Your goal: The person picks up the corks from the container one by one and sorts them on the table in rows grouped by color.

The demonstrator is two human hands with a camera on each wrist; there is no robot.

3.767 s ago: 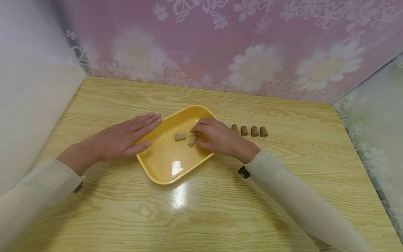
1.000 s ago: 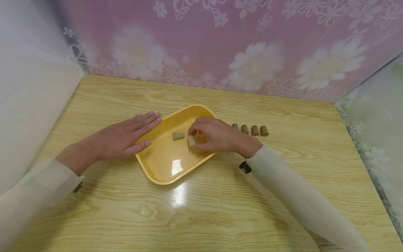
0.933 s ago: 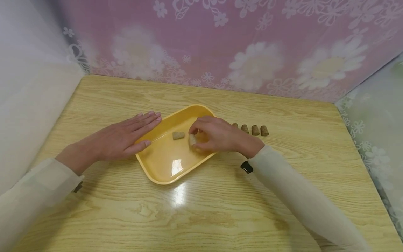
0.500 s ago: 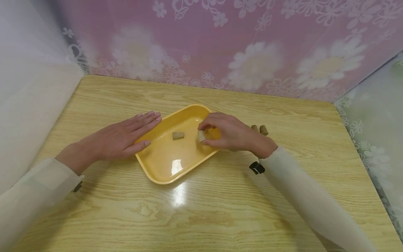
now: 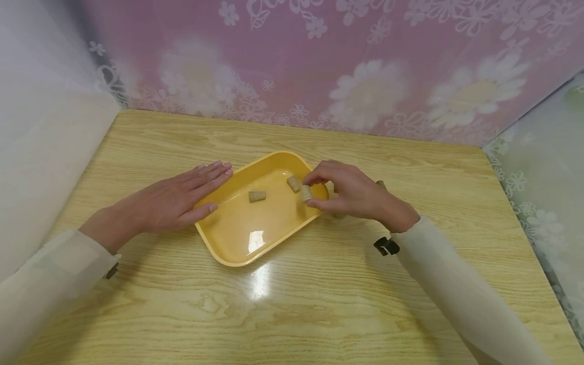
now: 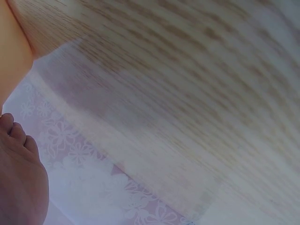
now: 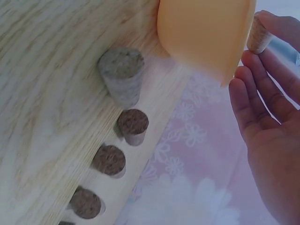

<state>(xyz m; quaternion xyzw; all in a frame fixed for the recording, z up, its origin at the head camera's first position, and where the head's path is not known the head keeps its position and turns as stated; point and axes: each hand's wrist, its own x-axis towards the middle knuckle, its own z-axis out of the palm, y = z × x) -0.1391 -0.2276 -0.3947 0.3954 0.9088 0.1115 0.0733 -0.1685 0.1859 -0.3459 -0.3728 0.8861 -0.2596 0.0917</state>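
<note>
In the head view, my right hand (image 5: 356, 192) pinches a light tapered cork (image 5: 306, 193) between thumb and fingertips, over the right end of the yellow tray (image 5: 269, 247). Two more corks lie on their sides in the tray: one near the middle (image 5: 257, 196), another (image 5: 293, 184) just left of the held one. My left hand (image 5: 166, 203) rests with straight fingers along the tray's left rim. The right wrist view shows the held cork (image 7: 258, 35) close beside the tray wall (image 7: 206, 35). In the left wrist view, the left hand (image 6: 21, 183) appears beside the tray's edge (image 6: 14, 49).
Several corks stand in a row on the wood table (image 5: 292, 314) right of the tray, mostly hidden behind my right hand in the head view. The right wrist view shows a paler cork (image 7: 123, 77) nearest the tray, then darker ones (image 7: 133, 124). A flowered pink wall (image 5: 292, 61) backs the table.
My right hand has moved right with the pinched cork, from near the tray's middle to its right end. A cork lying in the tray has come into sight. The left hand stays in place.
</note>
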